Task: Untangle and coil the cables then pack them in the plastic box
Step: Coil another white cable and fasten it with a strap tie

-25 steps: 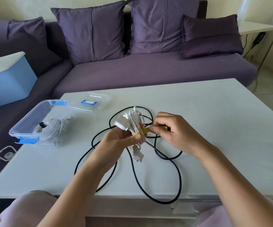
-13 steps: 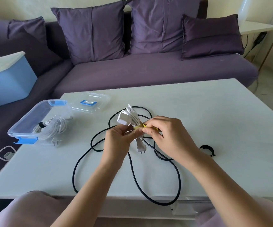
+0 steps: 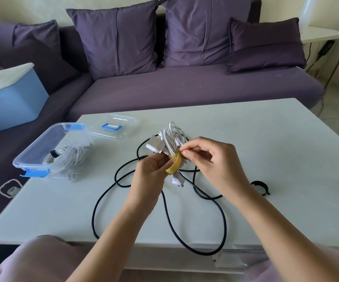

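Observation:
My left hand (image 3: 151, 171) grips a coiled white cable (image 3: 171, 140) above the middle of the table, its plug hanging below. A yellow strap (image 3: 174, 165) loops round the bundle, and my right hand (image 3: 209, 159) pinches the strap's end at the coil. A long black cable (image 3: 167, 212) lies in loose loops on the table under both hands. At the left edge stands the clear plastic box (image 3: 33, 152) with blue clips, holding another coiled white cable (image 3: 69, 157) bound by a black strap.
The box's clear lid (image 3: 117, 127) with a blue handle lies behind the box. A black strap (image 3: 260, 187) lies on the white table (image 3: 276, 139) at the right. A purple sofa with cushions stands behind, and a blue bin (image 3: 12, 98) sits at the left.
My right hand has drawn the yellow strap round the white coil and now pinches its end at the top of the bundle. The coil sits slightly higher in my left hand.

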Demonstrator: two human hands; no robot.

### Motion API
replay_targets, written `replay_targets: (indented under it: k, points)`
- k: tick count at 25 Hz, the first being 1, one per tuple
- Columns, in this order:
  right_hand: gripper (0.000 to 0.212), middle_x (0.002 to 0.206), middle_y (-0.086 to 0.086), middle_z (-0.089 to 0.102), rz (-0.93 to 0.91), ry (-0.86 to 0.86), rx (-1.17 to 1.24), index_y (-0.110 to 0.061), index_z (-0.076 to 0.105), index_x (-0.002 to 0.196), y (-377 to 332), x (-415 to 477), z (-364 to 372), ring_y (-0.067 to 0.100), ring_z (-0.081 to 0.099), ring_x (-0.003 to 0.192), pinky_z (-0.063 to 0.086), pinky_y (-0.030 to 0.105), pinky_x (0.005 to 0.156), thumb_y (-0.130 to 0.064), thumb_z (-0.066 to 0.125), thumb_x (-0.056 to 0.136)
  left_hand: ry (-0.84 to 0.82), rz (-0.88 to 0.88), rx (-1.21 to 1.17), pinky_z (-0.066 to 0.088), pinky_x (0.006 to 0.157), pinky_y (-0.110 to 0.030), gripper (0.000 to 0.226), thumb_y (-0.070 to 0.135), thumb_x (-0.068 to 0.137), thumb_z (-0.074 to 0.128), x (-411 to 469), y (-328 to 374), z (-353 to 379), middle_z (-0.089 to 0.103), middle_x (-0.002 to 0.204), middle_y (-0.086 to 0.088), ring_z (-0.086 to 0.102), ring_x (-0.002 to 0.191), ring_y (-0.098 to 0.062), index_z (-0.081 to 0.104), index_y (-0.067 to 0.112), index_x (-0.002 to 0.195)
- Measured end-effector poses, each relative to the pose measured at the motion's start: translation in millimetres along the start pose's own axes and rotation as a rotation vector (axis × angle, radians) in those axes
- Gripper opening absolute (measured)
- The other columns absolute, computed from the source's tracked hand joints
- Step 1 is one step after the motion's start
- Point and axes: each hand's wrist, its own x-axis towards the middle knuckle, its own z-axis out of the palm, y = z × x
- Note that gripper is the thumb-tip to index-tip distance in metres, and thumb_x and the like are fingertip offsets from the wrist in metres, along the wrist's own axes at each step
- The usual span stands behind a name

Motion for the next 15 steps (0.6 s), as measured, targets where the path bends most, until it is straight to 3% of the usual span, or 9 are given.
replay_targets:
  k: [4,11,15]
  points:
    - [0.011,0.075,-0.002,0.073,0.161,-0.014,0.181,-0.015,0.073,0.082,-1.0,2.0,-2.6,0.010,0.069,0.072,0.053,0.020,0.072,-0.007,0.077,0.075,-0.063,0.053,-0.008,0.046,0.096,-0.037,0.014,0.012,0.087,0.062,-1.7,0.1,3.3,0.065,0.084,-0.028,0.065,0.092,-0.026,0.075,0.017,0.088]
    - [0.019,0.072,0.001,0.070,0.269,-0.117,0.407,-0.016,0.070,0.076,-5.1,7.4,-9.6,0.013,0.066,0.070,0.052,0.019,0.070,-0.001,0.079,0.068,-0.164,0.079,-0.078,0.046,0.092,-0.029,0.023,0.012,0.087,0.056,-3.5,2.5,4.9,0.065,0.091,-0.021,0.065,0.093,-0.021,0.074,0.021,0.099]
    - [0.021,0.071,0.000,0.069,0.306,-0.146,0.472,-0.015,0.068,0.073,-4.6,9.0,-12.3,0.014,0.065,0.069,0.051,0.018,0.066,-0.011,0.081,0.057,-0.207,0.069,-0.111,0.047,0.091,-0.028,0.027,0.012,0.087,0.055,-4.8,3.8,7.6,0.066,0.089,-0.016,0.060,0.091,-0.030,0.073,0.023,0.105]
